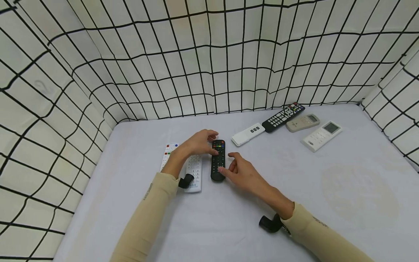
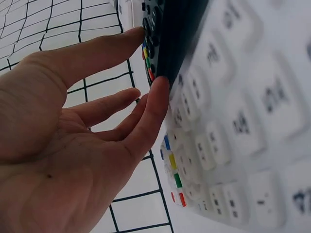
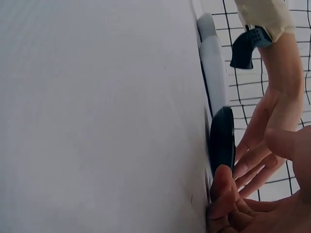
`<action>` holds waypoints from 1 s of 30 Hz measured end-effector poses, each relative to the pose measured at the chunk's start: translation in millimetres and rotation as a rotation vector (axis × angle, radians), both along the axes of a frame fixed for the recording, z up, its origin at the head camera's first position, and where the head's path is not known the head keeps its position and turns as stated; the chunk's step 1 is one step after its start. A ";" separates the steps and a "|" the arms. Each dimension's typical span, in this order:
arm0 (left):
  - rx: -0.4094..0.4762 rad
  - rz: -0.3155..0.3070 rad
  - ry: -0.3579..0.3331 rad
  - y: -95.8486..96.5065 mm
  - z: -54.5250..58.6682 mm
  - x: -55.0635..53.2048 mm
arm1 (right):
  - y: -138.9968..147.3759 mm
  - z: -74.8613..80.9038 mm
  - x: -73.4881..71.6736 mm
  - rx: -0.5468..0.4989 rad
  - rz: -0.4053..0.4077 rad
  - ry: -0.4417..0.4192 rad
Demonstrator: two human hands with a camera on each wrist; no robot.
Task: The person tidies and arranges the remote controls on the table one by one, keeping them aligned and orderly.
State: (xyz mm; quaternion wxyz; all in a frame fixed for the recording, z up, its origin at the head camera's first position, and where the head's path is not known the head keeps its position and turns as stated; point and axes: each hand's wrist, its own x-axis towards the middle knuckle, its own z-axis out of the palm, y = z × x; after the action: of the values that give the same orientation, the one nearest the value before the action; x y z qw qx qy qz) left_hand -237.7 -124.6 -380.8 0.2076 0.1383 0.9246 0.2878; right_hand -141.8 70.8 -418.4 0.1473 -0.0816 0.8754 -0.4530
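Observation:
A black remote control (image 1: 218, 160) with colored buttons near its top lies upright in the middle of the white table. My left hand (image 1: 199, 142) reaches over its upper left, thumb overlapping the buttons and the other fingers loosely bent near its far end. In the left wrist view, the thumb (image 2: 97, 56) and one fingertip come right to the remote's edge. My right hand (image 1: 243, 173) is at the lower right, thumb tip over the remote's lower buttons, index finger apart from its right side. Beside it on the left lies a white remote (image 1: 194, 174), partly under my left wrist.
Another white remote (image 1: 168, 151) lies farther left, half hidden by my left forearm. Toward the back right are a slim white remote (image 1: 248, 134), a long black remote (image 1: 283, 117), a beige remote (image 1: 302, 123) and a white remote with a screen (image 1: 321, 136). Black netting (image 1: 209, 58) encloses the table.

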 end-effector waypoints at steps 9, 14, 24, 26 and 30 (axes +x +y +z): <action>0.035 0.050 0.224 23.3 -0.1 9.6 | 39.3 1.8 -20.2 -0.016 -0.095 0.126; 0.098 0.053 0.236 40.1 -1.7 14.3 | 61.9 4.9 -32.6 -0.010 -0.164 0.166; 0.167 0.096 0.245 54.1 -18.4 16.6 | 85.8 3.5 -50.2 -0.032 -0.257 0.153; 0.177 0.110 0.237 56.2 -19.6 17.4 | 88.8 2.7 -53.7 -0.051 -0.265 0.142; 0.187 0.138 0.228 60.7 -20.7 18.4 | 93.1 1.2 -60.0 -0.097 -0.280 0.114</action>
State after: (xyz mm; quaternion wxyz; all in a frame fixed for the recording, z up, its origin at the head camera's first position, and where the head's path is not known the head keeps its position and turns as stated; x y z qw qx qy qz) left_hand -219.3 -63.9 -401.5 0.0670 0.1248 0.9187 0.3686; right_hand -201.8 163.9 -417.3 0.0286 0.0084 0.8622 -0.5057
